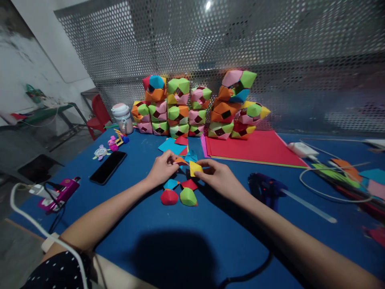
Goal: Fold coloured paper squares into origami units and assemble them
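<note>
My left hand (164, 167) pinches an orange piece of folded paper (181, 161) over the table. Held between the thumb and fingers of my right hand (217, 175) is a yellow piece of folded paper (195, 168). The two pieces are close together; whether they touch, I cannot tell. Just below my hands on the blue table lie a red folded paper piece (169, 197) and a green one (188, 196), with a blue piece (171, 184) and a darker red piece (189, 184) behind them. Beyond my fingertips is another blue folded piece (191, 155).
Stacked paper balls (178, 114) line the back, beside red paper sheets (246, 148). A glue gun (267, 186) with a glue stick lies right of my right hand. A phone (108, 167), a purple power strip (61, 195) and a lidded jar (122, 118) are on the left.
</note>
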A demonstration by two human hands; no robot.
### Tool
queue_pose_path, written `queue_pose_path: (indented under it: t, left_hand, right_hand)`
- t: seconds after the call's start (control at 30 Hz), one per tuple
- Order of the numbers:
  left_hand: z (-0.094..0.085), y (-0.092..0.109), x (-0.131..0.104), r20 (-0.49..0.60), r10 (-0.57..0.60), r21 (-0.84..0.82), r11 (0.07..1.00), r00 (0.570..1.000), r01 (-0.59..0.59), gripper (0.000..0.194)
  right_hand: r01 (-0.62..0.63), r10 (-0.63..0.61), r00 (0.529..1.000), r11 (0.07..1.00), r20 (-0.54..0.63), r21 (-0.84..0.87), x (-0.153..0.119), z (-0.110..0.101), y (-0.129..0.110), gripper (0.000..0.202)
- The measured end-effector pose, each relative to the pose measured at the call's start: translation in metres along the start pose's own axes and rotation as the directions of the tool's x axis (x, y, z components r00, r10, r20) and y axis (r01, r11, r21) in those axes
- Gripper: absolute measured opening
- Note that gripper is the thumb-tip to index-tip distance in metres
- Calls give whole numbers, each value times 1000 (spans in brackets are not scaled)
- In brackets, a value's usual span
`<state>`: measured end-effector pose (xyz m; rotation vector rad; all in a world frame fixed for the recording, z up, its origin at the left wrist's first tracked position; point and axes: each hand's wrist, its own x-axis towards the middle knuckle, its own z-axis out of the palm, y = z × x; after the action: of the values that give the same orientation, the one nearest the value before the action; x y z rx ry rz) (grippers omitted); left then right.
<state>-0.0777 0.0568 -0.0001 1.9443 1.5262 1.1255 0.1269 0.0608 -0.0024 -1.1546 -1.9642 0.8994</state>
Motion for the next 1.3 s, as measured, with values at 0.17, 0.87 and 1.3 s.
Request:
queue_pose_path:
  t: [0.17, 0.87, 1.3]
  left_hand:
    - [3, 7, -6, -8, -79, -294, 953, 997, 74, 10]
    - [-15, 37, -10, 217, 44, -502, 862, 975, 73, 34]
    - [-24, 41, -10, 237, 61, -406, 913, 970, 42, 34]
  right_hand:
    - [-52, 43, 998, 961, 37, 272, -14, -6, -3, 31]
    - [53, -50, 999, 923, -17, 381, -34, -10, -16, 28]
    - [126, -112, 992, 901, -58, 415, -38, -10, -17, 25]
